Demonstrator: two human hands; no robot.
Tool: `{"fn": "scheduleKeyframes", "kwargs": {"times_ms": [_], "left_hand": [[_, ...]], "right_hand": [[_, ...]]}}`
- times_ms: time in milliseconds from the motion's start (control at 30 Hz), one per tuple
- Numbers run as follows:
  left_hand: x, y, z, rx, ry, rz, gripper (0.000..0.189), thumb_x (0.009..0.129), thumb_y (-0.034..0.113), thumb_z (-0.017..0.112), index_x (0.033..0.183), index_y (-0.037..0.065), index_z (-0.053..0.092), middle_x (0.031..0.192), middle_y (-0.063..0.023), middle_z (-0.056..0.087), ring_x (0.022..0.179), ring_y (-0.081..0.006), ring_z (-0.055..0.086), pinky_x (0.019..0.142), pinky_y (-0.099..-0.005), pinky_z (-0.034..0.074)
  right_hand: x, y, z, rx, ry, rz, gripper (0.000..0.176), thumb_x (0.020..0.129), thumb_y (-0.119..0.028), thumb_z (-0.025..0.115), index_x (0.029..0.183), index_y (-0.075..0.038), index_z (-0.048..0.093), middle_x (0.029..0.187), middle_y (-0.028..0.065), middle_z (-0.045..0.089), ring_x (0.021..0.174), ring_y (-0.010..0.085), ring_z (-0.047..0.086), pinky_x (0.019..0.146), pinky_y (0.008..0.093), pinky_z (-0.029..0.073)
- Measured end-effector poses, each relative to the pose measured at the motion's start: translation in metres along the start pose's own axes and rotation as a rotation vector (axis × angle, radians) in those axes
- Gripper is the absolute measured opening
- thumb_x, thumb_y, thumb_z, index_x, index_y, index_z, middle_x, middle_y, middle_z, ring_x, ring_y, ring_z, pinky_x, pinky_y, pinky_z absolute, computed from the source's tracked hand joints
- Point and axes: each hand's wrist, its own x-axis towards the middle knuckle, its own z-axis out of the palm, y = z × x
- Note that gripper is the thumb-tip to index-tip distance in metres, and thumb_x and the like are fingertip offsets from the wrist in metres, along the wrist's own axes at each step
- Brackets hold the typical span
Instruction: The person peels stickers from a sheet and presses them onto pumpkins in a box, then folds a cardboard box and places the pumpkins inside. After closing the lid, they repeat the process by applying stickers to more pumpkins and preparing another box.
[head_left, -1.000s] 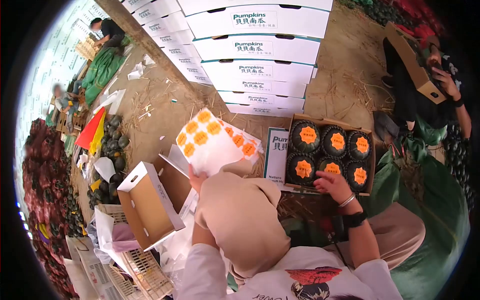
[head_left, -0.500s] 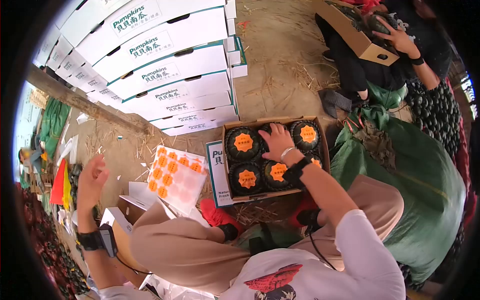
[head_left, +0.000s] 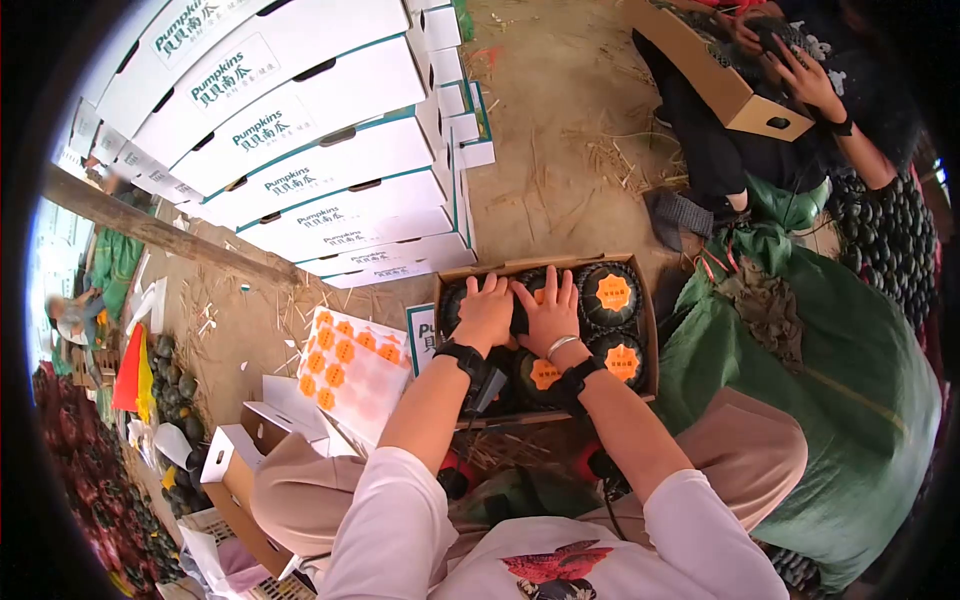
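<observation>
Both hands lie palm down with fingers straight and spread, loose rather than clenched, on the round dark pumpkins packed in an open carton (head_left: 651, 350) near the middle of the frame; whether they press down cannot be told. The left hand (head_left: 484, 314) covers most of the pumpkin in the carton's upper left corner, and the right hand (head_left: 550, 320) lies across the upper middle one, whose orange sticker (head_left: 539, 296) shows between the fingers. To the right of that hand, the upper right pumpkin (head_left: 588, 297) sits uncovered with its label facing up, and the lower right one is likewise in plain view; the lower left of the carton is largely hidden by the left forearm and the black device (head_left: 486, 387) at its wrist. A metal bracelet (head_left: 564, 344) and a black band (head_left: 583, 374) circle the right wrist. Just left of the carton, sheets of orange stickers (head_left: 352, 365) lie near the person's bent knee, with an open white box (head_left: 228, 455) below them at lower left. Stacked white cartons (head_left: 330, 150) printed "Pumpkins" fill the upper left, above a slanting wooden pole (head_left: 165, 228). A large green sack (head_left: 840, 400) spreads over the right side. At upper right, a co-worker's hands (head_left: 808, 84) hold a dark pumpkin over another carton (head_left: 762, 115).
</observation>
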Motion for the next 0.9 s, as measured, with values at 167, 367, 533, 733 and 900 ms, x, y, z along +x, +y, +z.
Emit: {"fn": "scheduleKeyframes", "kwargs": {"times_ms": [167,367,533,733,900], "left_hand": [[0.003,-0.003,0.011,-0.018,0.062,-0.042,0.075,0.047,0.033,0.080,0.111,0.006,0.052,0.117,-0.0056,0.047,0.117,-0.0221,0.035,0.096,-0.0461,0.025],[-0.011,-0.011,0.012,-0.120,0.275,0.015,0.063,0.046,0.029,0.078,0.100,0.007,0.055,0.105,-0.0040,0.050,0.110,-0.0230,0.041,0.092,-0.0456,0.029],[-0.007,-0.010,0.018,-0.048,0.287,0.043,0.063,0.046,0.029,0.079,0.100,0.007,0.055,0.103,-0.0043,0.051,0.109,-0.0226,0.042,0.089,-0.0452,0.030],[-0.004,-0.004,0.024,0.001,0.320,0.043,0.068,0.045,0.028,0.080,0.103,0.005,0.053,0.106,-0.0061,0.051,0.109,-0.0235,0.042,0.088,-0.0457,0.032],[-0.008,-0.004,0.015,-0.226,0.262,0.039,0.051,0.054,0.023,0.076,0.098,0.006,0.058,0.100,-0.0085,0.056,0.103,-0.0284,0.047,0.084,-0.0452,0.036]], "right_hand": [[0.000,0.005,-0.001,0.053,0.008,0.011,0.078,0.060,-0.043,0.072,0.128,-0.032,0.036,0.137,0.0232,0.020,0.124,0.0458,0.020,0.100,0.0532,0.020],[0.008,-0.006,-0.014,0.009,-0.108,0.010,0.070,0.061,-0.042,0.072,0.124,-0.029,0.042,0.135,0.0230,0.023,0.122,0.0450,0.023,0.098,0.0546,0.020],[0.015,-0.014,-0.001,-0.087,-0.142,0.057,0.070,0.065,-0.045,0.069,0.126,-0.028,0.040,0.135,0.0241,0.023,0.122,0.0478,0.021,0.097,0.0577,0.019],[0.001,0.003,-0.004,0.018,-0.036,-0.057,0.086,0.063,-0.041,0.070,0.136,-0.026,0.025,0.138,0.0275,0.017,0.126,0.0454,0.019,0.100,0.0566,0.018],[-0.010,0.001,-0.004,-0.143,-0.022,-0.012,0.079,0.064,-0.041,0.070,0.132,-0.024,0.033,0.139,0.0180,0.022,0.125,0.0417,0.023,0.096,0.0599,0.021]]}}
